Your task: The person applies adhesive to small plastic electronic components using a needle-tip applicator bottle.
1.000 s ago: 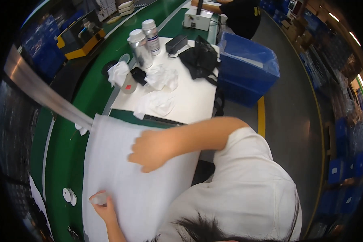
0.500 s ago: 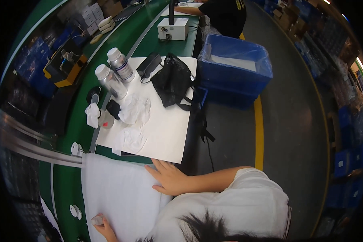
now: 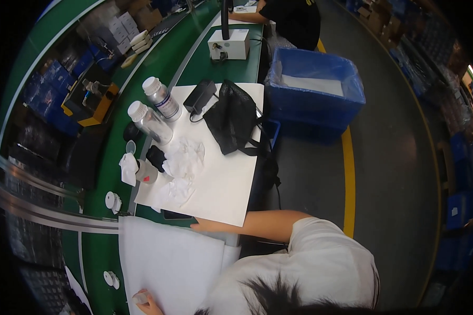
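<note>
Your right hand (image 3: 207,226) lies flat, fingers together, on the far edge of the large white foam sheet (image 3: 168,257), just beside the white board (image 3: 220,184). Your left hand (image 3: 144,302) pinches a small pale object (image 3: 138,297) at that sheet's near edge.

The right arm reaches out leftward from the white-sleeved shoulder, forearm bare and nearly level, elbow bent a little. The right hand (image 3: 204,226) lies flat and palm down, fingers stretched together and pointing left. The left hand (image 3: 148,303) shows only partly at the lower edge, fingers curled in a loose pinch; its arm is out of sight.
</note>
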### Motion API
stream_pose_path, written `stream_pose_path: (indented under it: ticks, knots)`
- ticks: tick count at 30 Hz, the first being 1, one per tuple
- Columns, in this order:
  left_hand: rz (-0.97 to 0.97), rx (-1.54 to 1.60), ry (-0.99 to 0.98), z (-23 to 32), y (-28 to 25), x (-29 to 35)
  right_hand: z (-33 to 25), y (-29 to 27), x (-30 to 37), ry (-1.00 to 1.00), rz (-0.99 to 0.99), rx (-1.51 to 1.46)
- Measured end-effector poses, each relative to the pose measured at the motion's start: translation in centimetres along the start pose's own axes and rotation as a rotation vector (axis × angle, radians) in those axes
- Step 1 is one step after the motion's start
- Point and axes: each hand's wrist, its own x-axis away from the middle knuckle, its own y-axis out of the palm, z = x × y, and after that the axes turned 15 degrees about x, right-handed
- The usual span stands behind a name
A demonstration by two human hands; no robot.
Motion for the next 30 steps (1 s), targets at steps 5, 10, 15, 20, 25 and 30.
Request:
stream_pose_path:
  ticks: [5, 10, 15, 20, 25, 30]
  knots:
    - [-0.003, -0.039, 0.030, -0.2, -0.7, 0.5, 0.2, -0.6, -1.2, -0.009, 0.033, 0.026]
    - [-0.026, 0.142, -0.105, -2.8, -1.4, 0.6, 1.0, -1.2, -2.0, -0.015, 0.046, 0.058]
    - [0.017, 0.208, -0.089, -3.3, -1.3, 0.6, 1.2, -1.6, -3.7, -0.051, 0.061, 0.096]
    - [0.017, 0.257, -0.099, -3.8, -1.3, 0.7, 1.7, -1.9, -4.8, -0.066, 0.068, 0.132]
    - [0.049, 0.282, -0.151, -3.0, -0.8, 0.6, 1.9, -2.1, -5.4, -0.070, 0.079, 0.153]
    - [0.040, 0.314, -0.174, -3.0, -0.9, 0.9, 2.0, -2.3, -5.4, -0.067, 0.084, 0.173]
